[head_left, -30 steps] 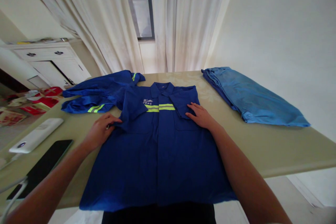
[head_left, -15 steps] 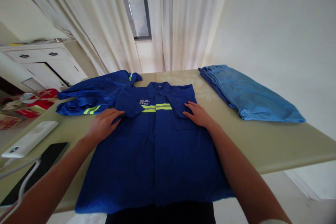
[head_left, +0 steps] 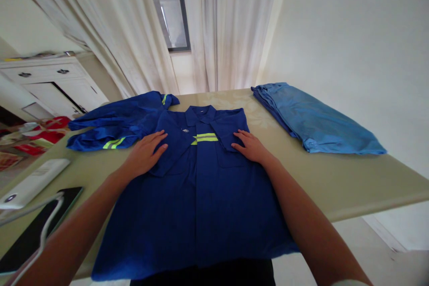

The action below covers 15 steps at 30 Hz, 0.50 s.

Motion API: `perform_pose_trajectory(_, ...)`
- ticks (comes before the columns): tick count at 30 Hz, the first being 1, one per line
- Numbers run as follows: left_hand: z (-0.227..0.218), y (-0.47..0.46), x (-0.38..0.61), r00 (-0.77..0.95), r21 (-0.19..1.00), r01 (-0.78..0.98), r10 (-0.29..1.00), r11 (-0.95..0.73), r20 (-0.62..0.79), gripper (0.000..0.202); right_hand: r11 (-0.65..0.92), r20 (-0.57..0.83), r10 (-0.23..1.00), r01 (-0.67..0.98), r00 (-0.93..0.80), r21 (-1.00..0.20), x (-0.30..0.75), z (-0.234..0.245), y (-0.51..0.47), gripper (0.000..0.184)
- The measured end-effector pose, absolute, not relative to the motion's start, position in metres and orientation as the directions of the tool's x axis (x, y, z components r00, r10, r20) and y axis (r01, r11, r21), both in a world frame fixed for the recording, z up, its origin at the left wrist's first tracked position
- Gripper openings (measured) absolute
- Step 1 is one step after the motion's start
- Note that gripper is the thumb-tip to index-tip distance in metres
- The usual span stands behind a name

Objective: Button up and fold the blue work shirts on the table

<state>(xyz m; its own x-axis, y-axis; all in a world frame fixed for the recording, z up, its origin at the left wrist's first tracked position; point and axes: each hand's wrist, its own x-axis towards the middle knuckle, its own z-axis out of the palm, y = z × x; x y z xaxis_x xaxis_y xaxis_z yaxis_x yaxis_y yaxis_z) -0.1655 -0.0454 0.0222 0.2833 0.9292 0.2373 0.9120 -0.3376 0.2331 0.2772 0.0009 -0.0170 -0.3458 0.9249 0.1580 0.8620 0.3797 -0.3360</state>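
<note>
Chest stripe [head_left: 207, 137], ends hidden beneath folded sleeves [head_left: 176, 149]

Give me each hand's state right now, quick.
Left hand: open, palm down on the blue shirt, not gripping it.
Right hand: open, fingers spread flat on the shirt's other side, holding nothing.

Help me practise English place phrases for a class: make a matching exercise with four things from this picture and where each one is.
Things
1. collared blue shirt
2. lighter blue garment
3. white device
4. curtains

Places
A. towards the right side of the table
B. beyond the table, hanging on both sides of the window
C. spread out under the left hand and the right hand
D. on the left side of the table, near a dark, flat slab

Right pairs: 1-C, 2-A, 3-D, 4-B
</note>
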Motion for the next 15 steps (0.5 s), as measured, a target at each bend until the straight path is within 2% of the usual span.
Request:
perform_pose_trajectory(3,-0.001,-0.023,-0.171,0.267,0.119,0.956,0.963,-0.269,0.031,0.082,0.367,0.147,0.930,0.866,-0.337,-0.339,0.276,-0.016,0.000,0.064)
perform_pose_trajectory(5,-0.011,-0.009,-0.177,0.177,0.084,0.980,0.983,-0.181,0.051,0.082,0.360,0.138,0.933,0.869,-0.332,-0.338,0.275,-0.016,0.000,0.064)
perform_pose_trajectory(8,-0.014,0.008,-0.183,0.032,0.099,0.994,0.997,-0.038,0.064,0.081,0.353,0.135,0.936,0.872,-0.326,-0.338,0.275,-0.017,0.000,0.065)
perform_pose_trajectory(10,-0.008,0.020,-0.183,-0.044,0.154,0.988,0.993,0.027,0.105,0.081,0.352,0.144,0.936,0.871,-0.322,-0.341,0.275,-0.018,0.000,0.065)
perform_pose_trajectory(13,0.007,0.039,-0.181,-0.199,0.343,0.934,0.946,0.104,0.255,0.085,0.370,0.170,0.929,0.859,-0.330,-0.353,0.277,-0.020,0.001,0.064)
perform_pose_trajectory(15,0.019,0.054,-0.181,-0.287,0.461,0.872,0.934,0.162,0.213,0.080,0.383,0.184,0.923,0.852,-0.338,-0.358,0.278,-0.021,0.002,0.064)
